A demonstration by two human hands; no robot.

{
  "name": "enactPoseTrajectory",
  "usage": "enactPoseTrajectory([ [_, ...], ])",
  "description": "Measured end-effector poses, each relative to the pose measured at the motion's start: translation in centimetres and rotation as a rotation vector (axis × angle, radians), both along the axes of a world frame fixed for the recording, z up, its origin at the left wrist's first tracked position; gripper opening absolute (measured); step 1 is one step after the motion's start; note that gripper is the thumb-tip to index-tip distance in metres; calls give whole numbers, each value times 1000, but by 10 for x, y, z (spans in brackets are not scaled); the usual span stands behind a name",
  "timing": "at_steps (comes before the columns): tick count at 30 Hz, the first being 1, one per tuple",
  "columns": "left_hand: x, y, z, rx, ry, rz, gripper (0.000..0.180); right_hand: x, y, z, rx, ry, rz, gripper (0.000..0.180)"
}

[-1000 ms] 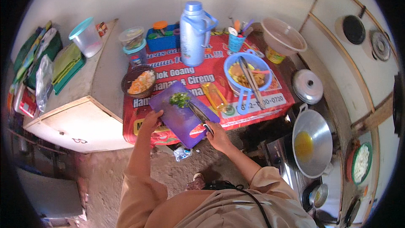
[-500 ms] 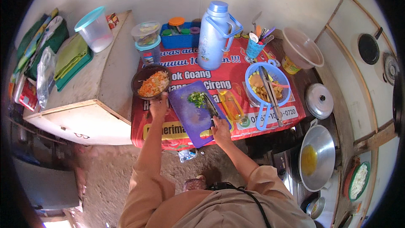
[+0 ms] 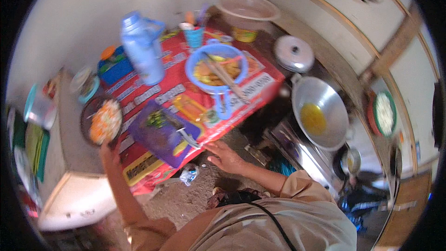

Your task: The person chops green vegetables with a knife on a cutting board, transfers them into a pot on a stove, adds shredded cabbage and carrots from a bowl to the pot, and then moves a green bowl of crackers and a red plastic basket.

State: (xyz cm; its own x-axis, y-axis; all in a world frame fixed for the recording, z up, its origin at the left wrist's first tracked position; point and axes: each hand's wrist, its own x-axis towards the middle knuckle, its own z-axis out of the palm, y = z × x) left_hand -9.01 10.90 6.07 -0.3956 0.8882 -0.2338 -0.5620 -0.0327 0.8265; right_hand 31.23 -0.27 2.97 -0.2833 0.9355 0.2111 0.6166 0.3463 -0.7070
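At the left, my left hand is at the near rim of a dark, shallow bowl, its fingers blurred but seeming to grip the edge. Shredded carrot and pale shredded vegetable fill the bowl. To its right, a purple cutting board bears chopped greens. A knife lies across the board, its light handle toward the near right edge. Just beyond that handle, my right hand is open and holds nothing, fingers apart near the table's front edge.
A blue strainer with food and tongs stands behind the board, near a yellow oily container. Farther back are a blue flask and utensil cup. A wok with oil sits right, beside a lid.
The view has swung right, shifting the table leftward in it. My right hand has let go of the knife and moved off the board. My left hand stays at the bowl.
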Motion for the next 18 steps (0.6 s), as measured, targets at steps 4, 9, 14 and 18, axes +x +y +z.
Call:
enactPoseTrajectory([
  [4, 43, -61, 50, -25, 90, -230, 37, 59, -62, 23, -86, 139, 26, 40],
  [9, 189, -160, 90, -80, 230, -448, 33, 139, -150, 41, -215, 270, -333, 28],
  [14, 342, -217, 57, -287, 60, -1023, 58, 229, -237, 74, -19, 445, -787, 22],
  [18, 483, -270, 37, -266, 11, -1323, 62, 292, -300, 116, 200, 462, -986, 18],
])
